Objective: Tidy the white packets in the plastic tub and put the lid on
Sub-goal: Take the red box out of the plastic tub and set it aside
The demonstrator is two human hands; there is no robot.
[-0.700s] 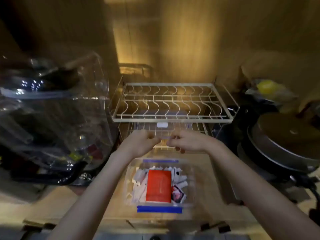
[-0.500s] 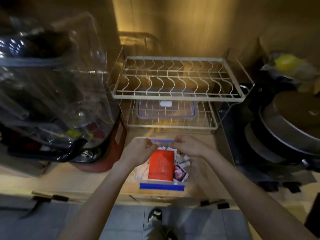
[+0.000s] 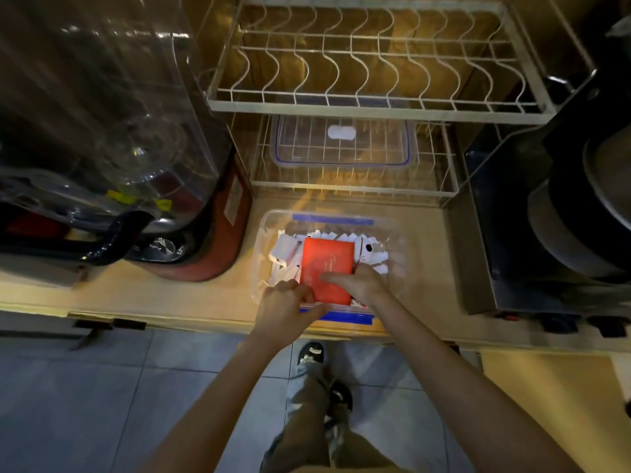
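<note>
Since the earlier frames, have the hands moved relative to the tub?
Yes. Left hand and right hand came from the tub's far rim to its near edge, by the red packet.

Both hands (image 3: 321, 295) low, fingers bent.

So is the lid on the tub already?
No, the clear plastic tub is open, and its clear blue-rimmed lid lies on the white wire rack.

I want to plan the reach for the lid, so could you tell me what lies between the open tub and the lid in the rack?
In the head view, only bare wooden counter and the rack's front wires separate the tub from the lid.
</note>
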